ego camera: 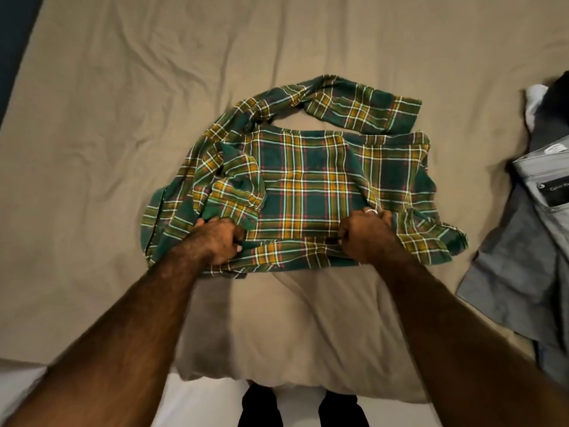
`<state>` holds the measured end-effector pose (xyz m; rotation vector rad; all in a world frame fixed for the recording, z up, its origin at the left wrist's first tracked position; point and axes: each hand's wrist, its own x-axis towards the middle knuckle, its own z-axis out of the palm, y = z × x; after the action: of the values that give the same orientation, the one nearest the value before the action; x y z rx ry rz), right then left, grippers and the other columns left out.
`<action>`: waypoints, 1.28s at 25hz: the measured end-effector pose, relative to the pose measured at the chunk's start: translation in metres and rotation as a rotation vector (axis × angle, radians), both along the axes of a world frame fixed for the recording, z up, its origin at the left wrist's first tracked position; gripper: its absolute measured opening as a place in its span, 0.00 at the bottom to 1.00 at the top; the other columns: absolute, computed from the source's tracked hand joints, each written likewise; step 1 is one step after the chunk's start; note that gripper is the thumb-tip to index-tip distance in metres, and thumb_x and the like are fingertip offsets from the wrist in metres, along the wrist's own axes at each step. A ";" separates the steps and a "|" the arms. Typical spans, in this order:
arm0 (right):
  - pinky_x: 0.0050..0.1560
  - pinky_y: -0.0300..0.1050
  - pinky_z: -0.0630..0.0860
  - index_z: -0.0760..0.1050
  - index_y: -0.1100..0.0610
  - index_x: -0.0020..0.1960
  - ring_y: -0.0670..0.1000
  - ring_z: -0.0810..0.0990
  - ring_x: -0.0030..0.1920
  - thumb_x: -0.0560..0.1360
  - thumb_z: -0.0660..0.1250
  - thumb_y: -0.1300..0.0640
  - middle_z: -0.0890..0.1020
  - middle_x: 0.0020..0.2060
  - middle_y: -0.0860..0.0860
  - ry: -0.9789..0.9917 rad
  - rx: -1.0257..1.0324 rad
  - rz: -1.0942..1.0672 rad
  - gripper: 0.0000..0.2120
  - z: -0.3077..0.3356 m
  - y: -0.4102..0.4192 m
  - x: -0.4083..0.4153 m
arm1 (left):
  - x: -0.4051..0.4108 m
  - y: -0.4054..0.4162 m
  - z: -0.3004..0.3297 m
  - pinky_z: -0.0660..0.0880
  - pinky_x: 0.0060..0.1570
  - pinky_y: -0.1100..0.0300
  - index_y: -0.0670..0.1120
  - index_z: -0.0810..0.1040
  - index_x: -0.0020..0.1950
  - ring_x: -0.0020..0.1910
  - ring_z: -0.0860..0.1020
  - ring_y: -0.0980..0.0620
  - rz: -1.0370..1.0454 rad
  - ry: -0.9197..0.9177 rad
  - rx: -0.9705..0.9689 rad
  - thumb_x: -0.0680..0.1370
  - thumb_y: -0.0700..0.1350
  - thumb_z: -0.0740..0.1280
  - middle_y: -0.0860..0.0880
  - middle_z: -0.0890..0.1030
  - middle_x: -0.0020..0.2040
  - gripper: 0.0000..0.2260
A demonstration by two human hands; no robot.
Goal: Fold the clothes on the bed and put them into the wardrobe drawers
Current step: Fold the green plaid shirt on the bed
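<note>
Both hands (219, 238) (368, 234) gripping plaid shirt (308, 177)

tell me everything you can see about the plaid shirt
The plaid shirt is green with yellow, white and red checks, in a soft woven-looking cloth. It lies part folded and rumpled on the tan bed sheet, one sleeve looped across its far side. The left hand and right hand each grip its near edge, fists closed.

bed (123, 118) fills the view, wrinkled tan sheet, warm dim light. dark blue strip (15, 41) along far-left edge, wall or floor, can't tell. white surface (191, 405) at bottom edge
</note>
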<state>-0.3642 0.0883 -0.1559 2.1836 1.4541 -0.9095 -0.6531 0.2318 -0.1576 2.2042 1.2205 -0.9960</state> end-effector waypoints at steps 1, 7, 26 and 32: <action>0.77 0.67 0.58 0.81 0.46 0.61 0.58 0.72 0.70 0.77 0.71 0.45 0.79 0.65 0.52 -0.004 0.013 -0.017 0.15 0.000 0.001 0.004 | -0.003 0.003 0.000 0.59 0.77 0.41 0.58 0.80 0.66 0.71 0.73 0.44 0.093 -0.073 -0.016 0.82 0.55 0.68 0.50 0.78 0.69 0.13; 0.72 0.68 0.61 0.73 0.49 0.69 0.64 0.68 0.71 0.80 0.67 0.47 0.71 0.70 0.59 -0.187 0.555 -0.189 0.18 -0.013 -0.005 0.000 | 0.001 -0.015 -0.002 0.67 0.68 0.38 0.42 0.74 0.67 0.67 0.73 0.35 0.173 -0.354 0.767 0.75 0.42 0.67 0.37 0.76 0.67 0.20; 0.65 0.61 0.68 0.80 0.53 0.60 0.63 0.78 0.58 0.80 0.60 0.47 0.81 0.59 0.58 -0.135 0.658 -0.388 0.17 -0.026 -0.063 0.043 | 0.167 -0.096 0.007 0.72 0.63 0.47 0.47 0.77 0.66 0.60 0.73 0.46 -0.156 -0.547 0.306 0.81 0.49 0.62 0.46 0.77 0.63 0.15; 0.44 0.54 0.81 0.81 0.57 0.54 0.62 0.83 0.44 0.79 0.64 0.53 0.83 0.48 0.58 -0.151 0.819 -0.701 0.11 -0.013 -0.076 0.056 | 0.319 -0.022 0.037 0.75 0.70 0.47 0.48 0.69 0.78 0.68 0.76 0.44 0.041 -0.715 0.262 0.81 0.42 0.69 0.47 0.74 0.74 0.26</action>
<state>-0.3084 0.0127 -0.1690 3.3985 1.0817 -0.2926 -0.3337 0.2098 -0.1202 2.3898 1.0721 0.0130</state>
